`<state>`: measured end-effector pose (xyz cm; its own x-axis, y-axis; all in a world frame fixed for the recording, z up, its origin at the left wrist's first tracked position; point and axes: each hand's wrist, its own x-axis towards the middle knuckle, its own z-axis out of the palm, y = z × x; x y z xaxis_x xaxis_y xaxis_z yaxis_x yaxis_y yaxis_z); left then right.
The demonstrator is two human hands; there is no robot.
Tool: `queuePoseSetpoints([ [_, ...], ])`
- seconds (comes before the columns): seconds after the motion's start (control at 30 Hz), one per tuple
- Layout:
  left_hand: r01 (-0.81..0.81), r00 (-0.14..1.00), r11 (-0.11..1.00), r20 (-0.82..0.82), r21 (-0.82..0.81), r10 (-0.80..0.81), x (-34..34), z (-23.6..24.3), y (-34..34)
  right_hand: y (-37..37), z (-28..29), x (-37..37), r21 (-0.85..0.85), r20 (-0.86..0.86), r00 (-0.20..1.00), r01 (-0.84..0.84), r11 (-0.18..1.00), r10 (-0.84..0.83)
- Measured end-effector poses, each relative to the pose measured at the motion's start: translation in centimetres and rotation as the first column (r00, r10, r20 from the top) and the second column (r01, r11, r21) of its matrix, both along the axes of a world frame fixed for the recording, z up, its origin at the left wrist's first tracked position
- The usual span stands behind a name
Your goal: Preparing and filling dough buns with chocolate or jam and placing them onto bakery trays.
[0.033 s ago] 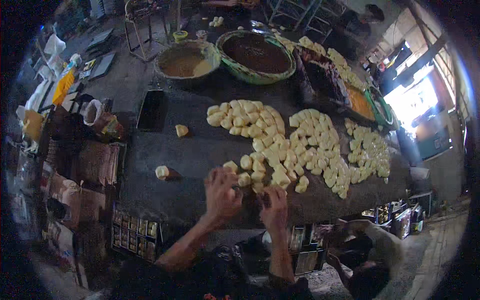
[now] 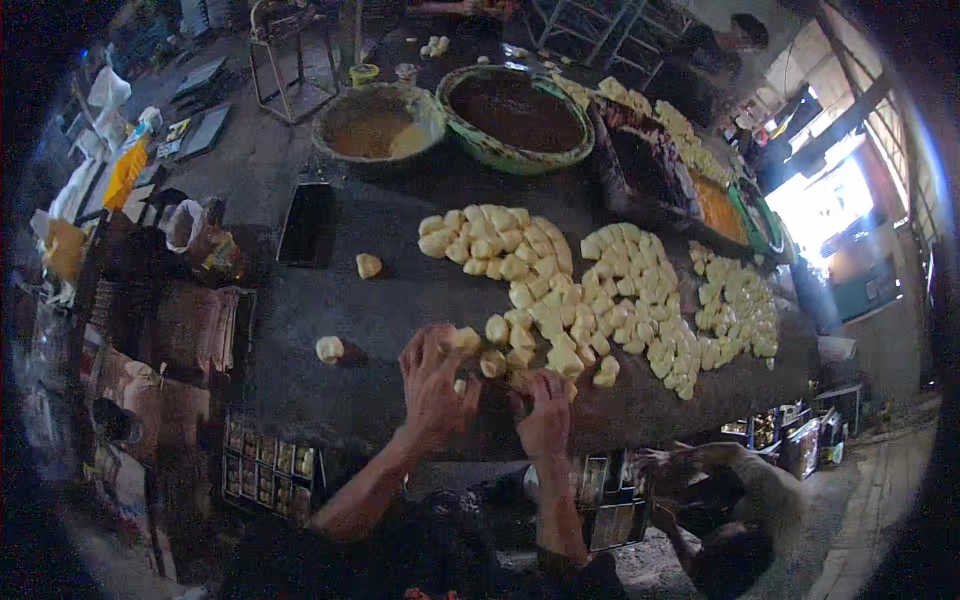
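Many pale dough pieces point(image 2: 515, 240) lie in clusters over a dark worktable point(image 2: 300, 400). My left hand point(image 2: 435, 385) is near the front edge of the middle cluster, fingers curled over a dough piece point(image 2: 462, 338). To its right, my right hand point(image 2: 542, 410) has bent fingers on another piece among the nearest dough, partly hidden by those fingers. Two single lumps, one point(image 2: 368, 265) higher and another point(image 2: 329, 349) lower, sit apart on the left.
A pale basin point(image 2: 350, 135), a green-rimmed basin point(image 2: 515, 160), a black rectangular tray point(image 2: 305, 225) and long troughs point(image 2: 720, 210) are toward the back. Sacks point(image 2: 135, 170) stand left. Below right, a co-worker's arms point(image 2: 740, 470) reach beside racks point(image 2: 270, 470). Another person point(image 2: 730, 45) is at back right.
My left hand has shifted slightly up and left over the dough, and my right hand a little left. The surrounding view has moved slightly.
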<state>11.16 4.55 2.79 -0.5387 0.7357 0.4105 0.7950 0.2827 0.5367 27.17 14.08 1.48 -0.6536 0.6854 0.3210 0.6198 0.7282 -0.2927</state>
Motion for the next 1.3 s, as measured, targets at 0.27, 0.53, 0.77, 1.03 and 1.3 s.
queuePoseSetpoints([
  [0.27, 0.433, 0.895, 0.895, 0.063, 0.109, -0.441, -2.3, -5.6, 0.6, -4.9, -2.6, -1.0, -0.315, -0.177, 0.969, 0.108, 0.943, -0.170],
  [0.53, 0.133, 0.763, 0.971, 0.605, 0.198, -0.228, -8.0, -2.5, 1.8, -2.5, -1.0, -1.3, -0.741, -0.599, 0.672, -0.261, 0.618, -0.435],
  [0.77, 0.466, 0.849, 0.833, 0.115, 0.299, -0.516, -10.9, 1.7, 3.8, 2.9, 0.8, -11.8, -0.623, -0.684, 0.554, -0.782, -0.015, -0.475],
  [1.03, 0.459, 0.819, 0.730, 0.078, 0.507, -0.569, -17.2, 4.1, 1.4, 4.8, 3.3, -19.5, -0.575, -0.620, 0.777, -0.541, -0.613, -0.104],
  [1.3, -0.459, 0.652, 0.887, 0.662, -0.042, 0.369, -15.7, 1.4, -5.1, 16.5, 4.9, -48.3, -0.036, -0.031, 0.642, -0.766, 0.641, 0.766],
])
